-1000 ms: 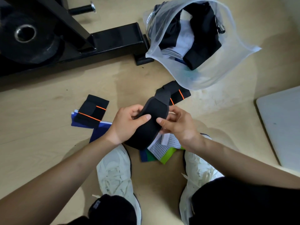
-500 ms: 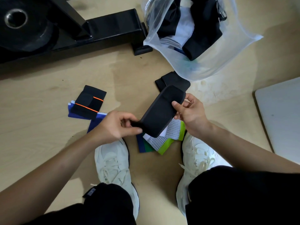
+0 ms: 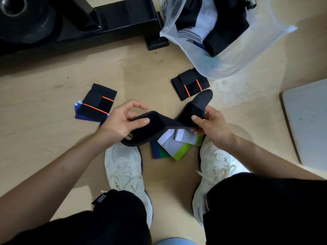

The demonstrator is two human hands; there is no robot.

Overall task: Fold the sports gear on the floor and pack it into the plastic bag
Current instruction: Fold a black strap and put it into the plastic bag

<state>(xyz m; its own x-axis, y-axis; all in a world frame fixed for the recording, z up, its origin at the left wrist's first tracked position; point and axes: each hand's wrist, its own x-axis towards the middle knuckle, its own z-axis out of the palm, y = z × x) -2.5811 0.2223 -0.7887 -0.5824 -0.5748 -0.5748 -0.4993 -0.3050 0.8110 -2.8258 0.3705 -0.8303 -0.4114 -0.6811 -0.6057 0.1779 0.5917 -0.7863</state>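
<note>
A long black padded band [image 3: 159, 125] stretches between my hands above the floor. My left hand [image 3: 122, 121] pinches its left end with the thumb on top. My right hand [image 3: 212, 124] grips its right part, whose tip sticks up past the fingers. Under the band lies a small pile of grey mesh, green and blue fabric [image 3: 173, 145]. One folded black wrap with orange stripes [image 3: 190, 84] lies by the clear plastic bag [image 3: 247, 55], which holds black and white clothing. Another folded black wrap [image 3: 98, 101] rests on blue fabric at the left.
A black exercise machine base with a weight plate [image 3: 76, 20] fills the top left. A pale flat board [image 3: 307, 121] lies at the right. My white shoes [image 3: 123, 167] stand on the wooden floor just below the fabric pile.
The band has been unfolded and pulled out flat between my hands, which moved apart. The folded wrap near the bag, partly covered before, now shows fully.
</note>
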